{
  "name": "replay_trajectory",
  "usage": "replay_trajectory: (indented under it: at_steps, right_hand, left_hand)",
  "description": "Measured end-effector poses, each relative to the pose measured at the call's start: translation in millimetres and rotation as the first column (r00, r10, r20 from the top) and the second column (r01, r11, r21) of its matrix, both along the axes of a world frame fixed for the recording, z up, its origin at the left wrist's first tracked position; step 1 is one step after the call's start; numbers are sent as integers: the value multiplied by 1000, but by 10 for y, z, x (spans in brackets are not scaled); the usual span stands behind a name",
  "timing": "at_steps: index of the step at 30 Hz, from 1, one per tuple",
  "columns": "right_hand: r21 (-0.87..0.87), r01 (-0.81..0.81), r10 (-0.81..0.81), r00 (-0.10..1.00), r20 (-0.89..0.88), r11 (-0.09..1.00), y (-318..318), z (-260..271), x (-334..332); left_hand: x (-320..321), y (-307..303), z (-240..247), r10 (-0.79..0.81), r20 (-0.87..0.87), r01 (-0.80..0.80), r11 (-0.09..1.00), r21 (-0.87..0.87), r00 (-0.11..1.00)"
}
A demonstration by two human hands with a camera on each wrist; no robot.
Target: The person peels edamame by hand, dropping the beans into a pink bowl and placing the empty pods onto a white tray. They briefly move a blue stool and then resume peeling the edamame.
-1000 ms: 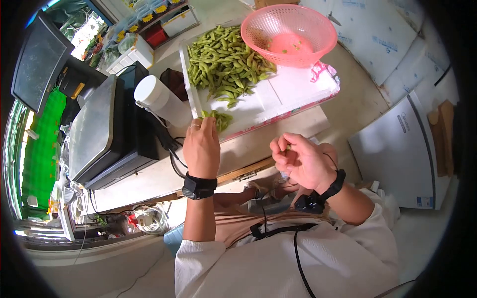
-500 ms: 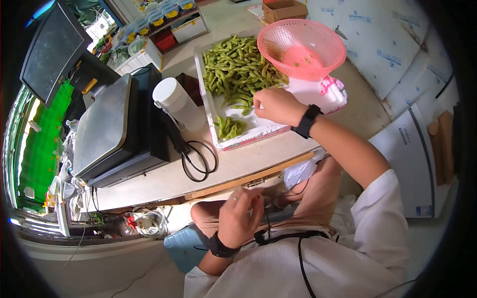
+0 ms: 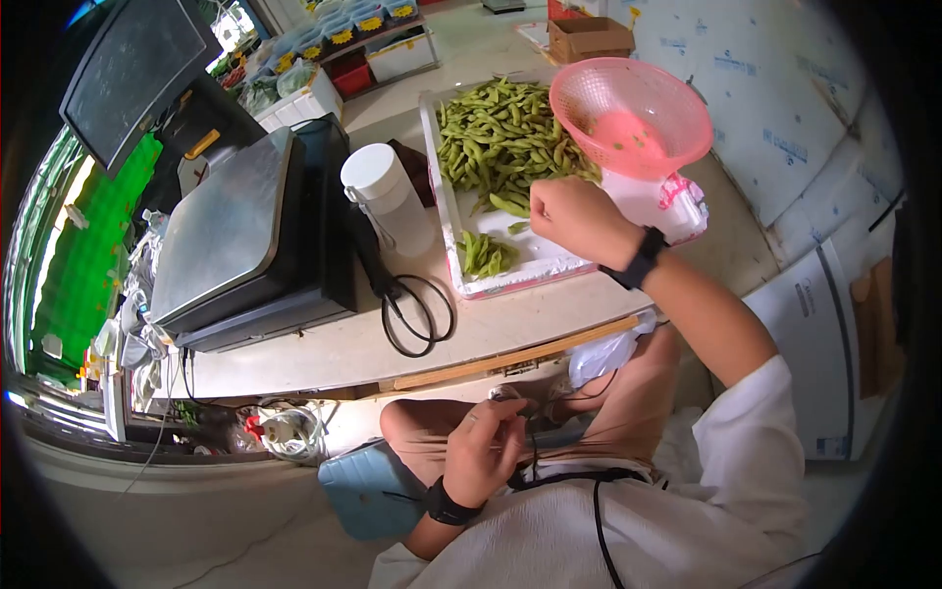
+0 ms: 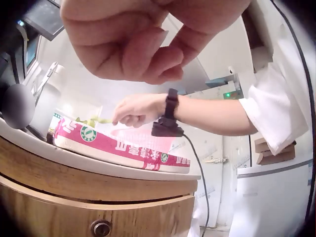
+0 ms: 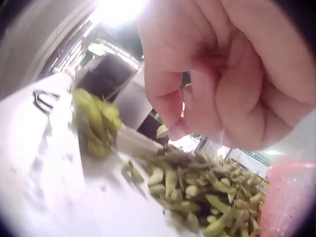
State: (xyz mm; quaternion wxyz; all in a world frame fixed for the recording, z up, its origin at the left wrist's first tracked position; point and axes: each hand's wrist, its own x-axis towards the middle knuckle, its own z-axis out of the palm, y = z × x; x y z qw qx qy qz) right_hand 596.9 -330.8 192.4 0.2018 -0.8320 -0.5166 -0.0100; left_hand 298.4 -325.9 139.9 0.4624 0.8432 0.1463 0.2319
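Green edamame pods (image 3: 496,133) fill the far left of a white foam tray (image 3: 549,257) with pink printed sides. A smaller heap of pods (image 3: 485,257) lies in its near left corner. Over the tray's near part, my right hand (image 3: 587,218) is bent down between the two heaps. Its thumb and fingertip pinch a pale green pod (image 5: 163,131), mostly hidden by the fingers. My left hand (image 3: 481,450) hangs above my lap, fingers loosely curled, with nothing seen in them in the left wrist view. A pink basket (image 3: 589,93) at the tray's right end holds a few beans.
Left of the tray stand a white lidded bottle (image 3: 388,196), a black cable (image 3: 417,319) and a flat-topped scale (image 3: 231,221) with a monitor (image 3: 137,79). Behind sits a cardboard box (image 3: 589,39). A wooden drawer (image 4: 98,212) runs under the table edge.
My left hand has left the small heap and drawn back to my lap. My right hand has reached forward from near my body to the pods and now pinches one. The view has shifted.
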Motion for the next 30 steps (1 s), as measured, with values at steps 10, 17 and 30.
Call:
replay_trajectory:
  at_steps: [10, 17, 30]
  right_hand:
    - [-64, -469, 386, 789, -478, 881, -1216, 92, -902]
    - [87, -372, 349, 729, -589, 924, -1460, -258, -883]
    - [347, 287, 303, 186, -935, 893, -1314, -841, -1480]
  left_hand:
    - [130, 70, -11, -124, -22, 116, 966, -233, 992]
    - [275, -39, -164, -196, -46, 178, 948, -263, 980]
    - [371, -258, -459, 119, 175, 72, 589, -805, 977]
